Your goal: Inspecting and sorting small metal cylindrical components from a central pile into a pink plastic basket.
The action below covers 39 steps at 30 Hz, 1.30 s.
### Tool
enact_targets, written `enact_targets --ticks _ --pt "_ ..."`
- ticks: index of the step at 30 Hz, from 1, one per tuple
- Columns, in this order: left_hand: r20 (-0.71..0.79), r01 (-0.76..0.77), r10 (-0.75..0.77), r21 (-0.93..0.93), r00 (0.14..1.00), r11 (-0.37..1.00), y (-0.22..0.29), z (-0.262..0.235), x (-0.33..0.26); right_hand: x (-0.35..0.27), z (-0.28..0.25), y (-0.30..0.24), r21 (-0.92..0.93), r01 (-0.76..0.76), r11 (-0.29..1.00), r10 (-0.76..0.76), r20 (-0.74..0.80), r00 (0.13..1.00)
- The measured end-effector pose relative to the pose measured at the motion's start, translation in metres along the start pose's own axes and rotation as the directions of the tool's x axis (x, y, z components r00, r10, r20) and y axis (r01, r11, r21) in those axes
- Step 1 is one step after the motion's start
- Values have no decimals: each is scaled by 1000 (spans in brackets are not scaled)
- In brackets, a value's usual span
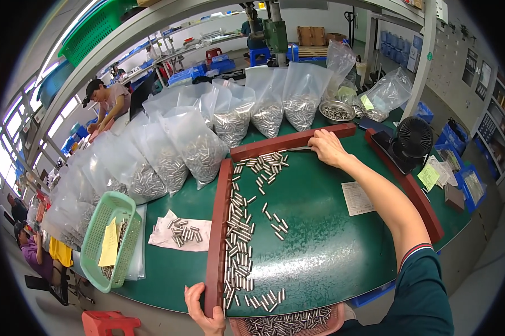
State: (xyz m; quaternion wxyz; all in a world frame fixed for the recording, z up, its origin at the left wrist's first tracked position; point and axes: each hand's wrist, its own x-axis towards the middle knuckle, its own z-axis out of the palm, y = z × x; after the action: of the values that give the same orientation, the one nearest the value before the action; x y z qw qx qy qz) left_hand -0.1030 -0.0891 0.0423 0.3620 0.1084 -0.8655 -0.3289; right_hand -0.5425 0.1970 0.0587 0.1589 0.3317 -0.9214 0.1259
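Observation:
Small silver metal pins (239,241) lie scattered on the green tabletop (314,241), thickest along the left red bar (218,235). My left hand (204,315) grips the near end of that bar, fingers on one side and thumb on the other. At the far side, my right hand (327,148) is closed on a thin metal strip (300,149), just in front of the far red bar (292,141); part of the strip is hidden by the fingers. Below the table's near edge, a pink basket (334,322) holds many pins.
Clear bags of pins (193,145) line the back and left. A green basket (123,246) and a cloth with pins (163,238) lie left. At right are another red bar (415,201), a black fan (414,137) and a paper slip (358,199). A metal bowl (337,112) stands behind.

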Motion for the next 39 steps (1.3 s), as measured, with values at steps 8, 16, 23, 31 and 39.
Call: enact_targets --ticks 8,16,23,31,39 --pt "-16 -6 6 -1 1000 1000 4 2 2 4 7 2 20 -28 999 28 -9 1000" --pt "-6 -10 10 -11 1000 1000 3 2 3 17 23 -29 120 27 992 -25 -18 1000" --pt "4 -15 15 -8 1000 1000 -4 1 0 6 31 -62 225 85 971 -87 1 996" --pt "10 -18 19 -31 1000 999 -3 2 3 -39 13 -103 314 111 943 -127 29 992" --pt "10 -44 44 -48 999 998 -4 0 3 -90 -7 -141 324 90 942 -97 5 995"
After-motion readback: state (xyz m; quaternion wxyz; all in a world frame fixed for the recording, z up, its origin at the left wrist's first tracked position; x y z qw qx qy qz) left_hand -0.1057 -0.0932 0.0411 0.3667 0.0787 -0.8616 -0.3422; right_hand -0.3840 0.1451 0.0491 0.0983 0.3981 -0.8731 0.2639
